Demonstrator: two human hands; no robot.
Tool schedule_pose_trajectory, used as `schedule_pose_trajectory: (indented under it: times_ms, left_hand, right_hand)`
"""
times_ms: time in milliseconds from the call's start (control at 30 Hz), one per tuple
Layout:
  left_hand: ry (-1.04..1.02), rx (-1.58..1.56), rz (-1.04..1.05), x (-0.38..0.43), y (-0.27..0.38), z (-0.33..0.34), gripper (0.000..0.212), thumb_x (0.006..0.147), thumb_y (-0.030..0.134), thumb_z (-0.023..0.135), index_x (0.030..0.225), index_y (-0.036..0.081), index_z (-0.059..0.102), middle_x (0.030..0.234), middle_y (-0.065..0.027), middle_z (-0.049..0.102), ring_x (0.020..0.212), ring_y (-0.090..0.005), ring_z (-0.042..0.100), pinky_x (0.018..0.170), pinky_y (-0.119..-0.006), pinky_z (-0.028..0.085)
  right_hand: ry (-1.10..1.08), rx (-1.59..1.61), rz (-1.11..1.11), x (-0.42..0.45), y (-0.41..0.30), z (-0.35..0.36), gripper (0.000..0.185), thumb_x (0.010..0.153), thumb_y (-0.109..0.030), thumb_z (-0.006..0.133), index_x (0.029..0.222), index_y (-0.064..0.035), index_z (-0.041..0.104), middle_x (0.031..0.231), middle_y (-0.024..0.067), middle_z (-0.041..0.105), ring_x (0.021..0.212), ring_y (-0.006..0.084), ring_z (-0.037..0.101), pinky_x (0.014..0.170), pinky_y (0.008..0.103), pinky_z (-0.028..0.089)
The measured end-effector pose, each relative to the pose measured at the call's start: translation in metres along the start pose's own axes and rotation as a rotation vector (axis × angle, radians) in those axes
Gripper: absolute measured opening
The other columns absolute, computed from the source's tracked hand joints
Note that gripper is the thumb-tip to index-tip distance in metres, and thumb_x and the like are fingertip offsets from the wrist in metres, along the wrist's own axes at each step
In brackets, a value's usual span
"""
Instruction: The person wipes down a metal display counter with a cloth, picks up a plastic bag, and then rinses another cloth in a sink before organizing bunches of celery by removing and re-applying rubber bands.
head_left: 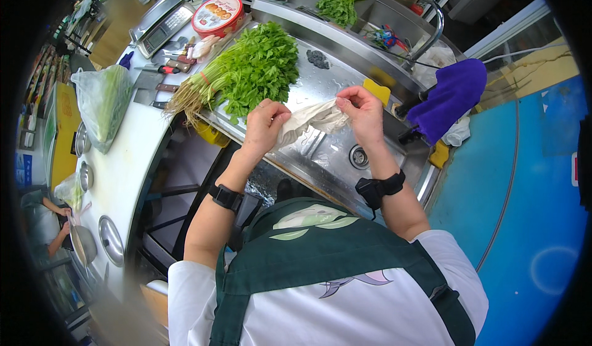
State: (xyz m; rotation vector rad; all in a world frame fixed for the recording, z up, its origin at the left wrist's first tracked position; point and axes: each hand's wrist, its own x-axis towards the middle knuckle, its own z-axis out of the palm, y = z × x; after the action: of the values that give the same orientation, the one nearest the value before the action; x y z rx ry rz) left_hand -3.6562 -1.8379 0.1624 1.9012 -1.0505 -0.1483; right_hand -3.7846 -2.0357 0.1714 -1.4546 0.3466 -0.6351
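Note:
A crumpled cream-coloured cloth (307,122) is stretched between both hands over the stainless steel sink (330,172). My left hand (264,126) pinches one end of it, and my right hand (365,115) grips the other between thumb and fingers. Just beyond my left hand lies a big leafy bunch of Chinese celery (270,59), its roots on and its stalks bound by a red band. A yellow sponge (377,92) stands behind my right hand. Grey steel wool (317,59) rests on the wet metal, and the drain (358,156) shows below the cloth.
Several knives and cleavers (149,87) lie at left, near a digital scale (164,27) and a red round tin (217,14). A bagged green vegetable (105,105) sits on the white counter (134,147). Purple cloth (448,98) hangs right of the sink. Another person's hands (64,219) are at far left.

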Motion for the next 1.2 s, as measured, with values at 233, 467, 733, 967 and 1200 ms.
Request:
schedule_pose_trajectory:
  times_ms: [233,467,733,967,1200]
  left_hand:
    - [0.131,0.216,-0.039,0.009,0.001,-0.004,0.016,0.084,0.008,0.062,0.098,0.002,0.061,0.081,-0.0095,0.059,0.076,-0.0194,0.059,0.069,-0.03,0.046]
    - [-0.032,-0.354,-0.037,0.004,0.025,0.015,0.041,0.079,0.012,0.072,0.113,0.003,0.051,0.106,-0.0049,0.055,0.101,-0.0156,0.055,0.089,-0.031,0.046]
    - [-0.013,-0.26,-0.084,0.005,0.025,0.018,0.025,0.078,0.0,0.068,0.1,0.001,0.057,0.086,-0.004,0.061,0.081,-0.0107,0.06,0.065,-0.024,0.051]
    - [0.036,-0.477,-0.208,0.029,-0.009,-0.042,0.008,0.09,0.01,0.059,0.087,0.004,0.056,0.074,0.0056,0.051,0.067,-0.0025,0.045,0.06,-0.018,0.036]
    - [0.101,-0.861,-0.345,0.042,-0.038,-0.101,0.009,0.089,0.012,0.06,0.085,0.005,0.059,0.075,0.0054,0.054,0.067,-0.0024,0.047,0.062,-0.019,0.037]
  right_hand:
    - [-0.231,0.258,0.149,0.011,-0.013,0.004,0.008,0.086,-0.003,0.063,0.092,-0.0023,0.057,0.083,-0.0013,0.058,0.073,0.0059,0.053,0.069,0.0205,0.045]
    - [-0.179,0.417,0.234,0.017,-0.008,0.017,0.008,0.092,-0.008,0.058,0.096,-0.0036,0.053,0.087,-0.0002,0.054,0.076,0.0057,0.052,0.069,0.0207,0.045]
    - [0.137,-0.032,-0.085,0.026,0.012,0.027,0.015,0.09,-0.01,0.059,0.098,-0.0013,0.051,0.088,0.0029,0.055,0.073,0.0074,0.054,0.066,0.0234,0.046]
    - [-0.319,-0.421,0.017,0.031,-0.02,0.03,0.027,0.08,-0.02,0.071,0.099,-0.0074,0.056,0.085,0.0042,0.058,0.072,0.0138,0.06,0.065,0.0292,0.048]
    - [-0.13,-0.989,-0.179,0.056,-0.004,0.071,0.022,0.079,-0.024,0.07,0.082,-0.0034,0.061,0.077,0.0117,0.06,0.073,0.0265,0.06,0.063,0.0356,0.045]
